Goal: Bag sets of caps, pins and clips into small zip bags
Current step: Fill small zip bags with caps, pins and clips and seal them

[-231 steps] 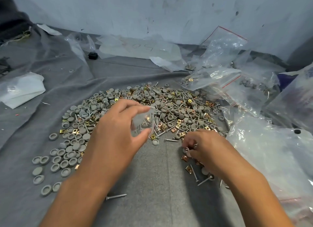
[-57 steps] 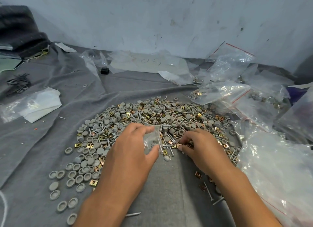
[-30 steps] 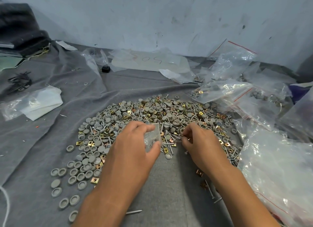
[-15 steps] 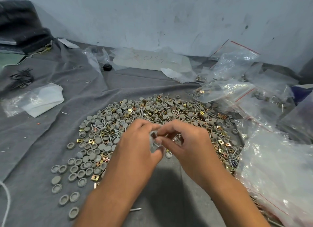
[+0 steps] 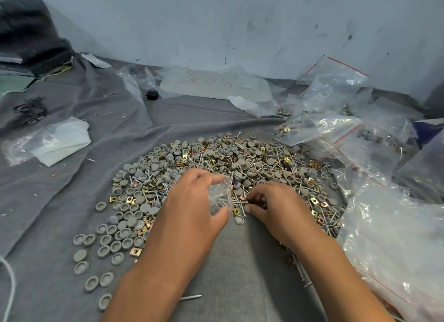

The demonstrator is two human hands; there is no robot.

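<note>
Half a second ago at the small zip bag [image 5: 219,196], the right hand [image 5: 276,207] now pinches pins on the pile [image 5: 216,163] just beside it. Left hand [image 5: 192,206] grips the bag between thumb and fingers.

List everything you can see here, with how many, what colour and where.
caps: hundreds, grey, heaped mid-cloth
clips: many, brass, mixed through the heap
pins: many, silver, in the heap and loose near the front
small zip bag: one, clear, pins inside, in the left hand
big bags: several, clear, right side
cloth: one, grey, under everything
marked bag: one, clear, by the wall
hands: left holds the small bag; right pinches at the heap
</note>
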